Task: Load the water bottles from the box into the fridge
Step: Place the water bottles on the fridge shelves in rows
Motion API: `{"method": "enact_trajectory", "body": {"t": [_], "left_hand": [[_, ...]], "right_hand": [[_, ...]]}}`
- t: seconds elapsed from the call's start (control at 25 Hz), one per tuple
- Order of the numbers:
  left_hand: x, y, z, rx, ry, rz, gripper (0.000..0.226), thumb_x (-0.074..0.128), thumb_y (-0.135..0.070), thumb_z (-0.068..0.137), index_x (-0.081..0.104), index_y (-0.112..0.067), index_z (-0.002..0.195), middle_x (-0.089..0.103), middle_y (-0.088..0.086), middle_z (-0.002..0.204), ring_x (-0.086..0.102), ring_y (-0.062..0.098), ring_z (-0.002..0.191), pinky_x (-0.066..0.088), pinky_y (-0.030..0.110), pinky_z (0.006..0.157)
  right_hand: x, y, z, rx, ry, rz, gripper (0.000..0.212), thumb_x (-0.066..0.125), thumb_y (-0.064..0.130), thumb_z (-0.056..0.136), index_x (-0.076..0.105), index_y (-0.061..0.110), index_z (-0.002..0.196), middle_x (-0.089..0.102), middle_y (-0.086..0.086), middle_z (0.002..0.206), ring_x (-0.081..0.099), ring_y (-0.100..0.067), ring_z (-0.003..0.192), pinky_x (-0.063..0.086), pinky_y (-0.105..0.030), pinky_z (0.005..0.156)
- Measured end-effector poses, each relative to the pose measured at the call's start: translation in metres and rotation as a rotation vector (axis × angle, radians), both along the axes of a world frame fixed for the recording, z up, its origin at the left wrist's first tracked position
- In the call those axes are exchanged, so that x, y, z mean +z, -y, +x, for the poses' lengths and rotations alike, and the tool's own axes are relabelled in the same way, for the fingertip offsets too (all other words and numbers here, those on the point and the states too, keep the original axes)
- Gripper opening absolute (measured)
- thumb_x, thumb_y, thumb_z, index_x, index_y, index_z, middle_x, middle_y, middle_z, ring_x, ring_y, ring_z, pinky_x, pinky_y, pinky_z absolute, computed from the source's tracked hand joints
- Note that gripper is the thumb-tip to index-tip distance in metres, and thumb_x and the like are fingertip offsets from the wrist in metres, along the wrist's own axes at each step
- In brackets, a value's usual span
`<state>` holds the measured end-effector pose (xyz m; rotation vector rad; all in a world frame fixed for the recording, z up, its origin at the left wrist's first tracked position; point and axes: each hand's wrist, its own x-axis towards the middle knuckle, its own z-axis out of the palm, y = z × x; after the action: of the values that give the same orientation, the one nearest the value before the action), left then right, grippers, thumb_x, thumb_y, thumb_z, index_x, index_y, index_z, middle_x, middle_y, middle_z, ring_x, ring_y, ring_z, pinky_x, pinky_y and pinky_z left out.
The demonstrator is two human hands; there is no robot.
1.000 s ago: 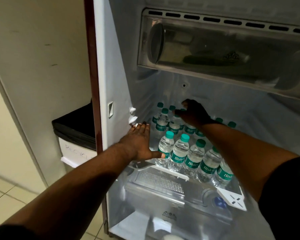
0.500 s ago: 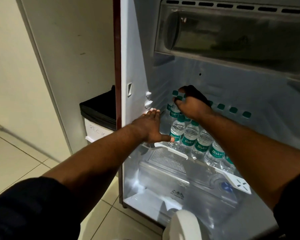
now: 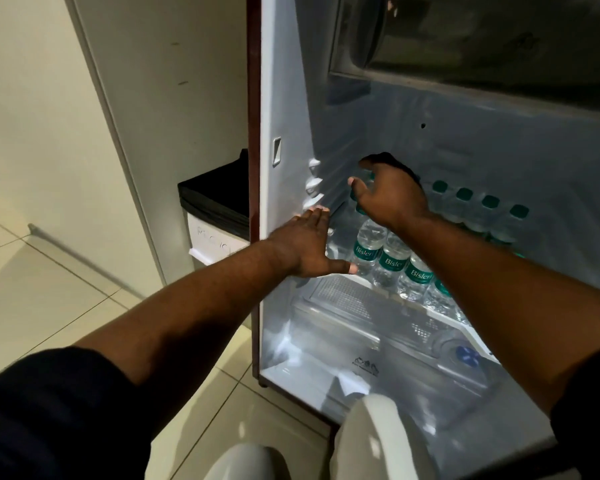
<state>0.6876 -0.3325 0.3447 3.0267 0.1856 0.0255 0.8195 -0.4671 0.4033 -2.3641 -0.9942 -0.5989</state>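
Now the left hand [image 3: 305, 244] is lying flat, fingers straight, steadying near bottles [image 3: 392, 261]. The right hand [image 3: 392, 194] is hovering over far caps [image 3: 464, 192], fingers apart; gentle nudging seems wisest.

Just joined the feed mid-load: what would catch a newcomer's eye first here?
Rows of green-capped water bottles crowd the lit fridge shelf. The right hand curves over the back-left bottle tops, grip unclear, while the left hand lies flat at the shelf's front-left corner. A black-lined bin stands left of the fridge.
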Motion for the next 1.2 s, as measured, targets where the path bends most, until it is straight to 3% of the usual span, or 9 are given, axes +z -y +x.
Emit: {"method": "enact_trajectory", "body": {"t": [0.12, 0.32, 0.48, 0.6, 0.8, 1.0, 1.2], "left_hand": [[-0.008, 0.004, -0.032, 0.001, 0.022, -0.058, 0.130, 0.039, -0.095, 0.075, -0.006, -0.009, 0.161, -0.004, 0.010, 0.170, 0.000, 0.024, 0.156, 0.005, 0.037, 0.124], [-0.057, 0.016, -0.126, 0.080, 0.085, -0.200, 0.129, 0.041, -0.096, 0.073, -0.001, -0.012, 0.161, 0.001, 0.007, 0.170, 0.005, 0.021, 0.156, -0.001, 0.026, 0.115], [-0.124, 0.027, -0.231, 0.232, 0.082, -0.221, 0.128, 0.046, -0.094, 0.071, 0.003, -0.013, 0.161, 0.009, 0.010, 0.169, 0.011, 0.024, 0.155, 0.001, 0.030, 0.121], [-0.170, 0.032, -0.294, 0.380, -0.087, -0.234, 0.134, 0.027, -0.102, 0.066, -0.008, -0.015, 0.161, -0.006, 0.006, 0.169, -0.003, 0.021, 0.156, 0.003, 0.034, 0.126], [-0.215, 0.034, -0.355, 0.513, -0.221, -0.183, 0.125, 0.021, -0.099, 0.073, -0.014, -0.016, 0.160, -0.016, 0.004, 0.167, -0.015, 0.018, 0.154, -0.008, 0.035, 0.123], [-0.247, 0.036, -0.397, 0.642, -0.267, -0.182, 0.121, 0.021, -0.098, 0.075, -0.011, -0.018, 0.161, -0.016, 0.006, 0.167, -0.020, 0.021, 0.153, -0.005, 0.050, 0.125], [-0.281, 0.028, -0.444, 0.780, -0.292, -0.227, 0.127, 0.012, -0.103, 0.067, -0.010, -0.020, 0.161, -0.017, 0.005, 0.167, -0.020, 0.021, 0.153, -0.009, 0.050, 0.125]], "right_hand": [[-0.023, -0.003, -0.024, 0.062, 0.045, 0.000, 0.047, 0.060, 0.046, 0.093, 0.062, 0.015, 0.128, 0.063, -0.010, 0.128, 0.060, -0.031, 0.114, 0.051, -0.042, 0.096], [-0.076, 0.000, -0.076, 0.147, 0.112, 0.197, 0.043, 0.059, 0.037, 0.095, 0.061, 0.011, 0.130, 0.061, -0.011, 0.132, 0.054, -0.030, 0.124, 0.040, -0.045, 0.111], [-0.145, 0.002, -0.146, 0.311, 0.051, 0.370, 0.035, 0.060, 0.026, 0.096, 0.063, 0.010, 0.127, 0.063, -0.008, 0.126, 0.058, -0.026, 0.119, 0.045, -0.045, 0.104], [-0.200, 0.007, -0.194, 0.367, -0.034, 0.249, 0.039, 0.058, 0.029, 0.097, 0.062, 0.008, 0.130, 0.062, -0.011, 0.129, 0.057, -0.026, 0.123, 0.043, -0.039, 0.106], [-0.266, 0.003, -0.252, 0.545, -0.175, -0.009, 0.055, 0.061, 0.042, 0.096, 0.053, 0.008, 0.138, 0.058, -0.013, 0.137, 0.054, -0.027, 0.125, 0.045, -0.045, 0.107], [-0.311, -0.007, -0.303, 0.668, -0.228, -0.294, 0.073, 0.051, 0.056, 0.096, 0.041, 0.010, 0.152, 0.039, -0.013, 0.158, 0.037, -0.030, 0.146, 0.029, -0.056, 0.119], [-0.342, -0.024, -0.340, 0.763, -0.297, -0.509, 0.081, 0.042, 0.062, 0.097, 0.024, 0.015, 0.161, 0.018, -0.007, 0.168, 0.016, -0.024, 0.155, 0.015, -0.051, 0.125]]}}
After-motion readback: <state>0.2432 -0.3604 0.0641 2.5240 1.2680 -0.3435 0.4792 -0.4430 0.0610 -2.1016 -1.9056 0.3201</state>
